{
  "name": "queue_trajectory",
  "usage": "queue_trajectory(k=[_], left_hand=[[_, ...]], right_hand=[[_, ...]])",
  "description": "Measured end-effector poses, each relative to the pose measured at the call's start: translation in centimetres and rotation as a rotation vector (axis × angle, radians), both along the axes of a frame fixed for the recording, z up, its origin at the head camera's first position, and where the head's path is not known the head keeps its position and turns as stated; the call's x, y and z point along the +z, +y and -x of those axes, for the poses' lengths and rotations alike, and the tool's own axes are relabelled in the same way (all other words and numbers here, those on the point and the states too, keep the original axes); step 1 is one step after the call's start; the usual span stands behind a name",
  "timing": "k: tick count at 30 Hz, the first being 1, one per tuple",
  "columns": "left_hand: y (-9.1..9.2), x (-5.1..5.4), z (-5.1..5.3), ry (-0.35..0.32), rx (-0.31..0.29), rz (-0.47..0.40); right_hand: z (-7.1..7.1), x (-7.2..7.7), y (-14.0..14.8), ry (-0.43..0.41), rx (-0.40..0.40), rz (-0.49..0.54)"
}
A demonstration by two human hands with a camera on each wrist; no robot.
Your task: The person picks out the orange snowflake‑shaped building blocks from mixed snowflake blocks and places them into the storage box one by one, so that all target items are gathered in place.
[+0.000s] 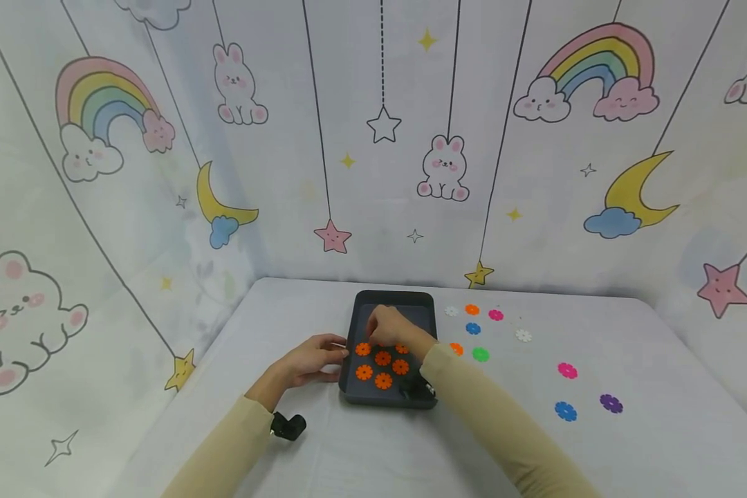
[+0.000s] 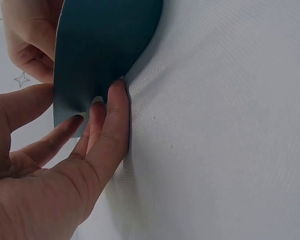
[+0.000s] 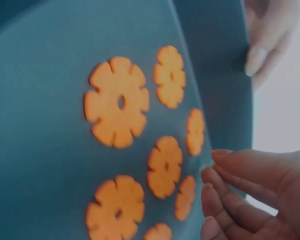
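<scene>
A dark tray (image 1: pixel 404 299) lies on the table, and my left hand (image 1: pixel 314 360) rests against its left outer wall. In the left wrist view, the fairly straight fingers (image 2: pixel 112 122) touch that wall, with the thumb at the rim. My right hand (image 1: pixel 395 328) reaches over the tray, fingers bent downward. From the right wrist view, the right hand's thumb and fingertips are close together beside the orange flower-shaped discs (image 3: pixel 117 102), with no disc visible between them. Several such discs (image 1: pixel 382 358) lie flat on the tray bottom; one is partly hidden under the right hand.
Right of the tray lie loose flower discs: green (image 1: pixel 481 354), blue (image 1: pixel 566 411), purple (image 1: pixel 611 403), pink (image 1: pixel 568 370), white (image 1: pixel 523 335) and orange (image 1: pixel 472 309). A printed cloth (image 1: pixel 386 194) hangs behind the white table (image 1: pixel 348 456).
</scene>
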State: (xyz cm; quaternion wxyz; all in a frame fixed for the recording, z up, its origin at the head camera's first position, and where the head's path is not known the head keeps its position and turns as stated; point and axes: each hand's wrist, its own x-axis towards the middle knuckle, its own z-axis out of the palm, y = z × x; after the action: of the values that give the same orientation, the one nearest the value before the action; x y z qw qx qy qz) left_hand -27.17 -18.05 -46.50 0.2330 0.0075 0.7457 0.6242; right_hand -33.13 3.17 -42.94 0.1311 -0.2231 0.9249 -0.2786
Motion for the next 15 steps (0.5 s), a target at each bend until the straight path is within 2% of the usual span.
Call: queue_trajectory(k=[7, 15], left_hand=[[0.0, 0.0, 0.0, -0.004, 0.006, 0.001], [0.2, 0.0, -0.1, -0.004, 0.016, 0.011]], right_hand=[[-0.6, 2.2, 2.9, -0.003, 0.026, 0.070], [-0.6, 3.6, 8.8, 0.033, 0.062, 0.084]])
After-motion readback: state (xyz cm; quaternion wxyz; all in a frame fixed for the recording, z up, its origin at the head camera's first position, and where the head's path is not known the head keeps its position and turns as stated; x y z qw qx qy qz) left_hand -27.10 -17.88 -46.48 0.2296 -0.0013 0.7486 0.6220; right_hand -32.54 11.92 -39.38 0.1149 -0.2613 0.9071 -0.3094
